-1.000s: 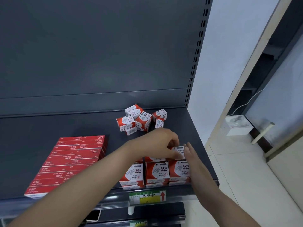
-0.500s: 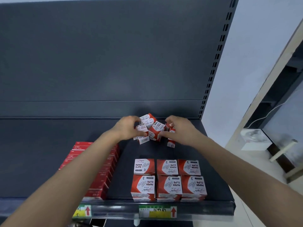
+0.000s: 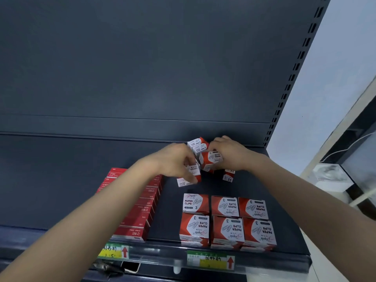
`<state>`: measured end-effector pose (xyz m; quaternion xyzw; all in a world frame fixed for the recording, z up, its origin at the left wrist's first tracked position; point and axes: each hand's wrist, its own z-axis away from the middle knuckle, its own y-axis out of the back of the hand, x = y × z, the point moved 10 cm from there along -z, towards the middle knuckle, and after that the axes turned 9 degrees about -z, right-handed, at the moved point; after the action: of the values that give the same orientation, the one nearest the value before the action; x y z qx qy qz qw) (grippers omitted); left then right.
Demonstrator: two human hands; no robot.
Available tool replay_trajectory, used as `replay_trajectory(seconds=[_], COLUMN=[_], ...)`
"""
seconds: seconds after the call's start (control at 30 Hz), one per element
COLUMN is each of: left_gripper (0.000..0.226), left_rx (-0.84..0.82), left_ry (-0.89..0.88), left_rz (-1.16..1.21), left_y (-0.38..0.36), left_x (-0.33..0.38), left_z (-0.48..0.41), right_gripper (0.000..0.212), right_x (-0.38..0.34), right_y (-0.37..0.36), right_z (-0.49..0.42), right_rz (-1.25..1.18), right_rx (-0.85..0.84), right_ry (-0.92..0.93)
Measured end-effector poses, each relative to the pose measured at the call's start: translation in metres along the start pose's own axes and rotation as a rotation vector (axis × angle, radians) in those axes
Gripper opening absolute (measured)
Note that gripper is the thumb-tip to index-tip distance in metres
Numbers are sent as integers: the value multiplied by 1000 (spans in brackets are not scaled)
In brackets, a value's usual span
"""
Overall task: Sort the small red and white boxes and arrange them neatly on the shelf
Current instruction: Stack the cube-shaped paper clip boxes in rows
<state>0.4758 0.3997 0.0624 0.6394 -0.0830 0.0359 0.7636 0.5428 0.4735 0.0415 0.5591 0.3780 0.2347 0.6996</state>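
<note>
Head view: both hands now working the loose pile point(image 3: 200, 159) of paper-clip boxes at the back of the shelf point(image 3: 61, 190). Half a second ago they had only just reached it; a second ago they were at the front row. So one placement looks finished and the next pick is under way.

Left hand point(image 3: 175, 161): fingers curled on a box point(image 3: 193, 170) at the pile's left-front edge, lifted slightly over another lying flat. Right hand point(image 3: 227, 154): closed on a red box point(image 3: 210, 158) on the pile's right side, thumb and fingers clamped across it.

Counts:
- Arranged block point(image 3: 226, 219), in front of the pile at the shelf lip: 6 tops visible, two rows of three. Lower layers hinted at, count unclear.
- Pile: about 6 boxes visible, some hidden by hands, so not firm.
- Flat red boxes point(image 3: 140, 210), left of the pile and partly under the left forearm: one stack, roughly 8.
- Price tags point(image 3: 210, 260) on the shelf lip: 2.
</note>
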Motion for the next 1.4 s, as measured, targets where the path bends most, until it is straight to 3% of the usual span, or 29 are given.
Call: replay_trajectory(seconds=[0.13, 0.27, 0.43, 0.63, 0.73, 0.9, 0.97, 1.17, 1.27, 1.4], left_gripper=[38, 33, 24, 21, 19, 13, 19, 32, 49, 39], left_rx=[-71, -171, -327, -342, -232, 220, 237, 72, 46, 80], left_ry=[-40, -56, -55, -86, -79, 158, 224, 256, 262, 252], left_rz=[-16, -22, 33, 62, 110, 145, 118, 59, 81, 98], left_y=[-20, -45, -66, -64, -46, 8, 6, -22, -33, -30], left_x=[17, 20, 18, 19, 14, -32, -42, -42, -41, -42], left_z=[-3, -13, -15, -11, -13, -22, -24, -40, -47, -46], right_gripper=[43, 46, 42, 40, 41, 48, 46, 34, 28, 20], right_x=[9, 13, 10, -4, -5, 2, 4, -1, 0, 24], right_y=[15, 19, 11, -11, -24, -37, -38, -39, -31, 14], right_z=[15, 32, 44, 55, 57, 59, 60, 61, 57, 51], right_rz=[-225, -353, -372, -299, -267, -261, -236, -273, -287, -206], right_rx=[108, 101, 0, -187, -278, -389, -400, -447, -385, 9], right_ry=[-69, -125, -131, -121, -143, -176, -173, -131, -106, -102])
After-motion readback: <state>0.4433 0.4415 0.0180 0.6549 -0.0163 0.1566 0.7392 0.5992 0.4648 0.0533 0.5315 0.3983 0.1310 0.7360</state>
